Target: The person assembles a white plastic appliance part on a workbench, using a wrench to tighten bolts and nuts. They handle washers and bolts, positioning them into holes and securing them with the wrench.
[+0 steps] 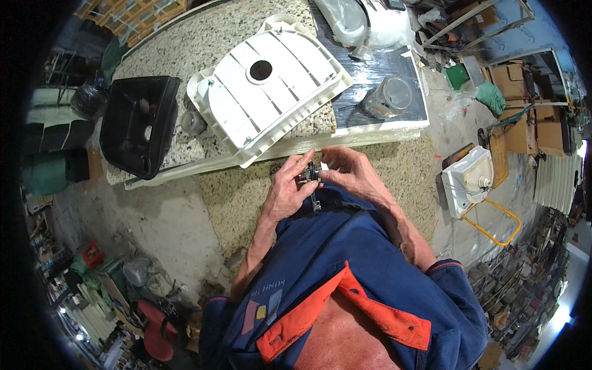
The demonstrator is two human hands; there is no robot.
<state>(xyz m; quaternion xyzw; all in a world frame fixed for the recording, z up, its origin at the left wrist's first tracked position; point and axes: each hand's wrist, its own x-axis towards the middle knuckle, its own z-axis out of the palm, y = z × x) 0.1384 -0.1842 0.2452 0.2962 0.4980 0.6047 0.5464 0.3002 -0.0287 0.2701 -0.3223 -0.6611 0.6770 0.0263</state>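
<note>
Close in front of my body, my left hand (287, 188) pinches a small black round part (312, 171) between thumb and fingers. My right hand (354, 176) is closed on the same part from the other side, its thumb reaching toward it. A bit of white (324, 166) shows by the right fingertips; its kind is unclear. Below the part hangs a thin piece with a metal end (317, 205), and I cannot tell whether it joins the part. Just beyond my hands, a white moulded panel (271, 83) with slots and a round hole lies tilted on a speckled slab (176, 55).
A black basin (139, 123) sits at the slab's left end, beside a small glass jar (193, 123). A larger clear jar (388, 98) stands on a dark wrapped board (410, 71). On the floor at right are a white washbasin (470, 179) and cardboard boxes (515, 83).
</note>
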